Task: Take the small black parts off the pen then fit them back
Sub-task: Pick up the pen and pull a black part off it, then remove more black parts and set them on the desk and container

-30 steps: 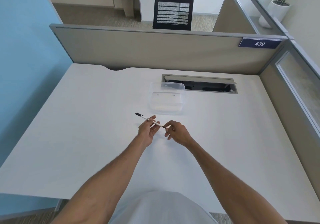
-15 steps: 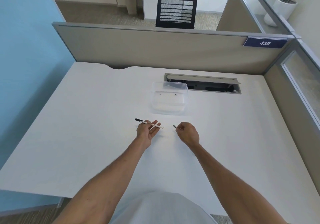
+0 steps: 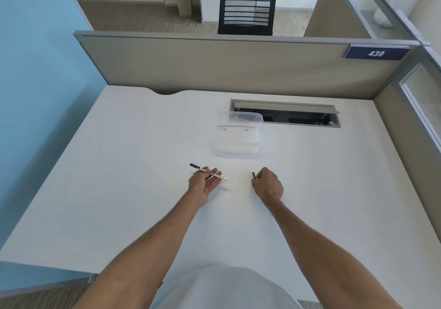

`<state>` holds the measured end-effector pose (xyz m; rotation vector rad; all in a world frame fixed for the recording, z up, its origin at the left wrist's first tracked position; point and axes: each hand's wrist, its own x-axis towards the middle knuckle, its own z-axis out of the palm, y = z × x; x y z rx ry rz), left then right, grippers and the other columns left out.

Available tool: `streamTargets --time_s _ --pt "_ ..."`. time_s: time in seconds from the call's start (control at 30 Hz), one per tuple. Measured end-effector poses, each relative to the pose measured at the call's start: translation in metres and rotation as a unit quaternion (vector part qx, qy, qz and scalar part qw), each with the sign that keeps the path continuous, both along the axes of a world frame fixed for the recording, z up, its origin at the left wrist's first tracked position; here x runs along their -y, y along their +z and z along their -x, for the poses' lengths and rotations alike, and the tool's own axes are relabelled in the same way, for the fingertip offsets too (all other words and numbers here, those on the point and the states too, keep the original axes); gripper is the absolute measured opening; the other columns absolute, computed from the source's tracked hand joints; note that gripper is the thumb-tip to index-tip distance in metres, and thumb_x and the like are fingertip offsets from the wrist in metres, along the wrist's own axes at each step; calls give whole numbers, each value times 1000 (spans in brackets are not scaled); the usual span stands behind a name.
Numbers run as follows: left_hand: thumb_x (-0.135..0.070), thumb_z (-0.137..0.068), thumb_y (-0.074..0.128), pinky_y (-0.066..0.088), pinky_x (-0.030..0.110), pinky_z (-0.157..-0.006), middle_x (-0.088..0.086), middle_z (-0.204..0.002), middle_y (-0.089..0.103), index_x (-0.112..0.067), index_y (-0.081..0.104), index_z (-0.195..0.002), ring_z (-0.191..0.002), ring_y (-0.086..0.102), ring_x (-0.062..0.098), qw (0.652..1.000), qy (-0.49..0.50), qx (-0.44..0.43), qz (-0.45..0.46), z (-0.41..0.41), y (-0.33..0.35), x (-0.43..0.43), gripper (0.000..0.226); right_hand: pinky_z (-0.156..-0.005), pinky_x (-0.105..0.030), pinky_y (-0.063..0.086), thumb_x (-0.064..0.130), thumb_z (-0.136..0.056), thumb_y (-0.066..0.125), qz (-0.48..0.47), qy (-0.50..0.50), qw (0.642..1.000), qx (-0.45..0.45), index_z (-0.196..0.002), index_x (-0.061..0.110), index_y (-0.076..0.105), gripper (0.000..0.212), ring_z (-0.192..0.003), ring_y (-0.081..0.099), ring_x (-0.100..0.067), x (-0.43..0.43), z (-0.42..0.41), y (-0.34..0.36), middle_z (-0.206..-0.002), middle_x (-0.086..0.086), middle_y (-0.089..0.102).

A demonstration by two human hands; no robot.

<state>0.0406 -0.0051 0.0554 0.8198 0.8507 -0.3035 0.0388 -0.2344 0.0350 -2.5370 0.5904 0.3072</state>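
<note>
A slim white pen (image 3: pixel 208 171) lies across the fingers of my left hand (image 3: pixel 202 183), which holds it just above the white desk (image 3: pixel 119 189). A black cap remains on the pen's far left end; its right end is bare white. My right hand (image 3: pixel 267 185) is closed in a fist a hand's width to the right of the pen. It pinches a small black part (image 3: pixel 254 175) that sticks up from the fingers.
A clear plastic box (image 3: pixel 237 137) stands just beyond the hands. Behind it is an open cable slot (image 3: pixel 285 116) in the desk. Grey partitions close the back and right sides, and a blue wall runs along the left.
My right hand pulled the small black part off the pen's right end and moved it away to the right. My left hand kept hold of the pen.
</note>
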Motion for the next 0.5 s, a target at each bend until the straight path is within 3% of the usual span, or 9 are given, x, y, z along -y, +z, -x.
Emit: streamTargets --time_s 0.27,0.5 --pt "1 -111 53 65 44 -88 17 -111 78 -9 62 -115 -102 77 35 999 -11 13 -28 1 -2 0 15 -73 -34 46 29 -98 66 -13 -4 1000 25 -106 18 65 13 -88 65 -28 -3 4 2 -107 2 72" --pt "-1 -109 56 65 37 -89 21 -124 79 -10 62 -122 -107 79 34 979 -50 113 -163 7 1 0 17 -67 -35 46 23 -102 55 -7 -8 997 76 -95 17 64 14 -81 63 -29 -12 13 10 -102 4 73"
